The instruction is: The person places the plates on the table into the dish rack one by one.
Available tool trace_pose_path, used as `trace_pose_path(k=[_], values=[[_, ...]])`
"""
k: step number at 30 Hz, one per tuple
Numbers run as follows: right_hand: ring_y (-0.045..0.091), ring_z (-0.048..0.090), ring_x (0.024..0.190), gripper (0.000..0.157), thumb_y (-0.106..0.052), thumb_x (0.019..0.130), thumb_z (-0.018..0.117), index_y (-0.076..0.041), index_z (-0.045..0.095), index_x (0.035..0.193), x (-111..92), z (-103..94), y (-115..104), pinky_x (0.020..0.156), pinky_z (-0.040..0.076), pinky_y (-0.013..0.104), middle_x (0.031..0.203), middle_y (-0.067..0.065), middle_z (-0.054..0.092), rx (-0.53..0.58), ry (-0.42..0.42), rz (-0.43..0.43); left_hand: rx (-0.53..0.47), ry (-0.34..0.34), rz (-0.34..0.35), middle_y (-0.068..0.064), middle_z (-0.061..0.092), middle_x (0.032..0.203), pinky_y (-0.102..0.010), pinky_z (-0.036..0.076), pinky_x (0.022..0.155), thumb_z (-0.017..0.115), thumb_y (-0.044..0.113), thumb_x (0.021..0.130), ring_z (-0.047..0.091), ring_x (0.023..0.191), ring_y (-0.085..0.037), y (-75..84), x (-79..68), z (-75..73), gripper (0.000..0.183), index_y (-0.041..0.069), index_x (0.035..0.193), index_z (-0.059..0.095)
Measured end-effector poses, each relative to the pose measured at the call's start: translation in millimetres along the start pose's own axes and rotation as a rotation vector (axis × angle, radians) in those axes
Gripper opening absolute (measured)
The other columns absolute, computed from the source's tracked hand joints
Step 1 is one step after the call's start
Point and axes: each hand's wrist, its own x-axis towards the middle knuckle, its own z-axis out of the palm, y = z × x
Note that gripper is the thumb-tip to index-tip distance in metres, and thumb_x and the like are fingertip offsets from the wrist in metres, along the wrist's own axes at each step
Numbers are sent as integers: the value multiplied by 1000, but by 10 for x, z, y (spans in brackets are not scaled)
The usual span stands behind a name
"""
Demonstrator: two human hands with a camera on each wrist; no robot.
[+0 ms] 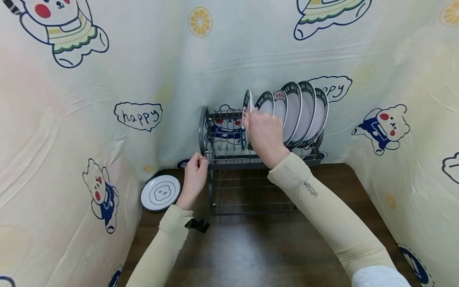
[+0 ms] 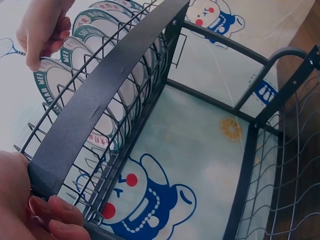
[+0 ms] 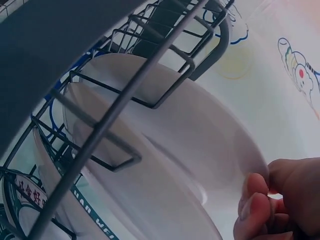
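Observation:
My right hand (image 1: 266, 133) pinches the rim of the leftmost plate (image 1: 246, 101), which stands on edge in the upper tier of a dark metal dish rack (image 1: 236, 165). In the right wrist view the thumb and fingertips (image 3: 256, 192) hold that plate's edge, its pale face (image 3: 215, 120) reaching down between the rack wires. At the rack's front left corner, my left hand (image 1: 195, 177) grips the end of the flat top bar (image 2: 95, 100). Right of the held plate, several white plates (image 1: 305, 113) with dark green lettered rims stand in a leaning row.
A white plate (image 1: 160, 193) with a dark rim and a printed centre lies left of the rack on the brown wooden table (image 1: 247, 247). The rack's lower wire tier (image 1: 251, 195) sits under the plates. Patterned cloth (image 1: 143, 71) surrounds the table's back and sides.

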Motion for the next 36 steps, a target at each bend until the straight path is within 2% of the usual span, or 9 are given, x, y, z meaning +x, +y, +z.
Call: trace_pose_path(k=[5, 10, 14, 19, 24, 36], values=[[23, 48, 44, 40, -24, 110, 51, 5, 70, 91, -14, -19, -17, 41, 38, 33, 56, 8, 54, -3, -29, 13, -1, -8, -6, -7, 44, 74, -28, 33, 53, 46, 13, 105, 44, 61, -23, -4, -6, -12, 22, 10, 82, 45], [23, 47, 45, 42, -25, 111, 49, 1, 65, 83, -18, -37, -14, 41, 36, 33, 57, 8, 52, 9, -48, 19, -1, -7, -3, -7, 44, 74, -28, 33, 53, 46, 12, 105, 44, 61, -23, -4, -7, -3, 23, 10, 82, 44], [24, 50, 46, 45, -29, 112, 46, -2, 60, 79, -13, -59, -5, 42, 39, 34, 57, 7, 52, 35, -78, 33, 7, 0, 2, -6, 43, 73, -28, 33, 53, 46, 12, 105, 44, 60, -22, -4, -3, 3, 23, 11, 82, 43], [26, 54, 48, 47, -33, 113, 44, -2, 61, 81, -13, -84, 1, 44, 45, 37, 59, 8, 54, 61, -106, 52, 9, 0, 5, -6, 43, 74, -28, 33, 54, 45, 12, 105, 44, 61, -22, -3, -3, 5, 23, 11, 82, 43], [26, 53, 48, 46, -30, 114, 41, 1, 63, 88, -30, -87, 11, 44, 45, 37, 61, 9, 55, 88, -119, 48, 9, 1, 1, -6, 43, 75, -28, 34, 55, 45, 11, 105, 45, 62, -22, -11, -3, 3, 23, 10, 83, 43], [26, 54, 52, 43, -31, 114, 40, -4, 58, 84, -43, -100, 55, 47, 45, 38, 63, 7, 51, 174, -150, 67, 6, -2, -12, -5, 42, 74, -28, 33, 55, 45, 11, 107, 44, 61, -20, 60, -26, -5, 24, 10, 82, 43]])
